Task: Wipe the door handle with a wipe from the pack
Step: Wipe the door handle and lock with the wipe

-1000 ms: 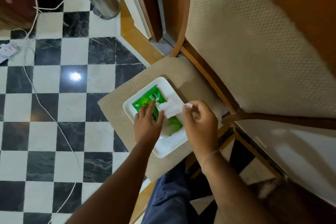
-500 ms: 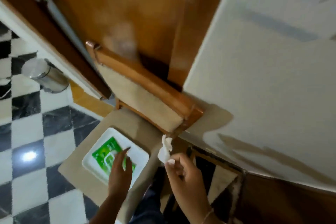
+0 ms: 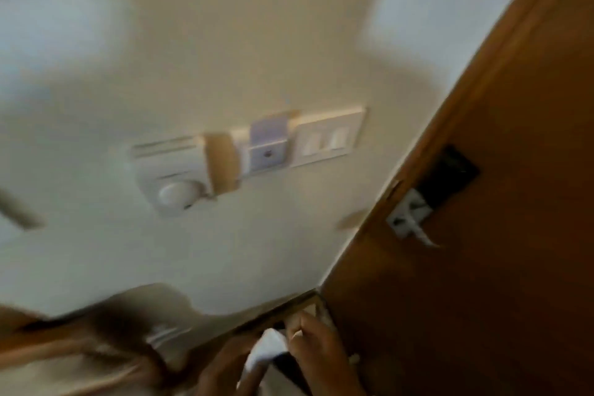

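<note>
Fingers [image 3: 299,326] of the right hand [image 3: 318,354] are curled in and pinching the top of the white wipe [image 3: 265,352], low in the near part of the view; everything here is blurred. The left hand [image 3: 225,370] is at the wipe's lower left edge, touching it, but whether its fingers are pinching or loose I cannot tell. Far left to centre, the pale wall [image 3: 193,26] carries a white round-knobbed unit [image 3: 173,177], then a switch plate [image 3: 328,138] just right of it. Further right is the brown wooden door [image 3: 498,267], and on it the silver door handle [image 3: 413,219], up and right of the hands, well apart from the wipe.
</note>
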